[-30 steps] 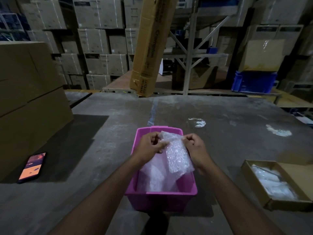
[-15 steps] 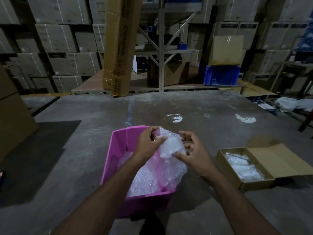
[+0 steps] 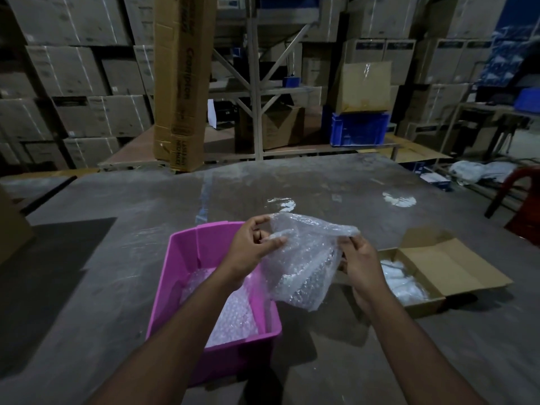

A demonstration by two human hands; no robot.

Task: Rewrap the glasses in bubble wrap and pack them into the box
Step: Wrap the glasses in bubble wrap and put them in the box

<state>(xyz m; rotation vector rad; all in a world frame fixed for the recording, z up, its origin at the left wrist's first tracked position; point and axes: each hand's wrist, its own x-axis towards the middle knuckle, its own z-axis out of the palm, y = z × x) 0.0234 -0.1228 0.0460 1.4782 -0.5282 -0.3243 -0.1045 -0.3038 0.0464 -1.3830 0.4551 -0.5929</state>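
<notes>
A sheet of clear bubble wrap point(image 3: 304, 258) hangs spread between my two hands above the right rim of a pink plastic bin point(image 3: 187, 258). My left hand point(image 3: 251, 247) pinches its left top edge. My right hand point(image 3: 361, 264) pinches its right top corner. Something bulky seems to sit inside the wrap, but I cannot tell what. More bubble wrap point(image 3: 225, 314) lies in the bin. To the right stands an open cardboard box point(image 3: 444, 264) with wrapped white bundles point(image 3: 403, 282) in it.
The work goes on over a grey concrete surface point(image 3: 321, 188). A tall cardboard carton point(image 3: 181, 83) stands at its far edge. Stacked cartons and a blue crate point(image 3: 359, 127) fill the shelving behind. A brown box edge point(image 3: 11, 229) shows at far left, a red chair point(image 3: 523, 197) at far right.
The view has swung right; the phone is out of frame. My hands have pulled apart, spreading the bunched bubble wrap wide, and moved toward the bin's right rim.
</notes>
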